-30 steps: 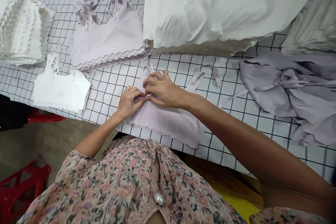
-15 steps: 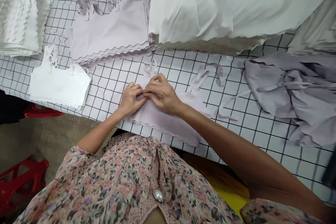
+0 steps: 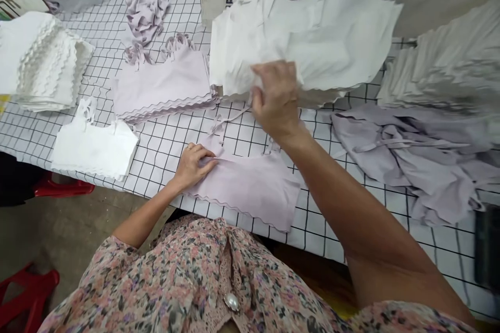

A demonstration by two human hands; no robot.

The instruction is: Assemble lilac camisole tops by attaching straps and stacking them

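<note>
A lilac top (image 3: 250,187) with a scalloped hem lies flat on the gridded table (image 3: 164,135) just in front of me. My left hand (image 3: 193,164) rests on its left upper edge, fingers bent together and pinning the cloth near a strap base. My right hand (image 3: 275,96) is lifted above the table and blurred by motion, fingers closed. A thin lilac strap (image 3: 230,118) runs taut from the top up to it. Behind that hand is a big heap of white cut pieces (image 3: 312,36).
A stack of lilac tops (image 3: 164,88) lies behind the left hand, a small white stack (image 3: 94,148) at the table's left edge, and taller white stacks far left (image 3: 39,62) and far right (image 3: 449,67). Loose lilac garments (image 3: 410,161) lie right. Red stools (image 3: 27,296) stand on the floor.
My right hand has left the top and risen up and to the right, drawing a strap with it. The left hand stays on the cloth. The camera has tilted up.
</note>
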